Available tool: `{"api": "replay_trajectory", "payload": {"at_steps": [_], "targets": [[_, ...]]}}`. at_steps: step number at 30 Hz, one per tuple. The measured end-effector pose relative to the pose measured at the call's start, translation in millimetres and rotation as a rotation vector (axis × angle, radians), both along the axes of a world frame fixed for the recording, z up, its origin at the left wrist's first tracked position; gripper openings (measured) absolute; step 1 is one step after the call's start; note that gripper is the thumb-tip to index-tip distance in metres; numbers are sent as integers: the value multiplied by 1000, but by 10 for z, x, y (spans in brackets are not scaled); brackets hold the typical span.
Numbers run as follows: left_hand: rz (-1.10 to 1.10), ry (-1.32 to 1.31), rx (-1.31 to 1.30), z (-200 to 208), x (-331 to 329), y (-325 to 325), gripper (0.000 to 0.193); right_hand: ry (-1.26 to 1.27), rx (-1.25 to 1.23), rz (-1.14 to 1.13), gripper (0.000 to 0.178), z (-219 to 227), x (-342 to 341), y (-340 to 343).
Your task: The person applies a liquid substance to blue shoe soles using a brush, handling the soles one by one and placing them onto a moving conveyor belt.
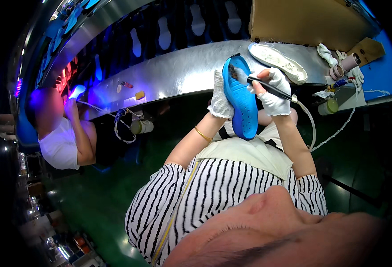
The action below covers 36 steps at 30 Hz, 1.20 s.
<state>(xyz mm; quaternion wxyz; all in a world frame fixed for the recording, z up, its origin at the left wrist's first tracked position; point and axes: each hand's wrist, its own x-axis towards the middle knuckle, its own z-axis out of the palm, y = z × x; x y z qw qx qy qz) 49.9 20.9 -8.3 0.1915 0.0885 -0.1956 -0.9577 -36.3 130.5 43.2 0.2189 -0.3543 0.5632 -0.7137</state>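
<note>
My left hand, in a knitted white glove, grips the left side of a blue shoe sole with small holes. The sole stands tilted in front of me, its inner face turned up. In my right hand, whose white glove leaves the fingertips bare, is a black-handled brush with a pale hose running from its end. Its whitish bristles touch the upper part of the sole, beside a dark patch. A white shoe sole lies on the metal bench just beyond my right hand.
Dark trays with grey sole shapes line the far side. A cardboard box stands at the back right, near spare gloves, a cup and a green-lidded jar. A co-worker sits at the left, holding a lit sole.
</note>
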Motion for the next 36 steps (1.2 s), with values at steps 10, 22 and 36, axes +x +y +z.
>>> {"api": "replay_trajectory", "payload": {"at_steps": [10, 22, 36], "targets": [[-30, -130, -97, 255, 99, -65, 98, 308, 40, 75, 21, -172, 38, 120], [-288, -314, -327, -300, 395, 48, 86, 66, 137, 141, 11, -269, 7, 429], [-63, 261, -123, 119, -115, -313, 105, 241, 9, 192, 8, 25, 71, 163]]}}
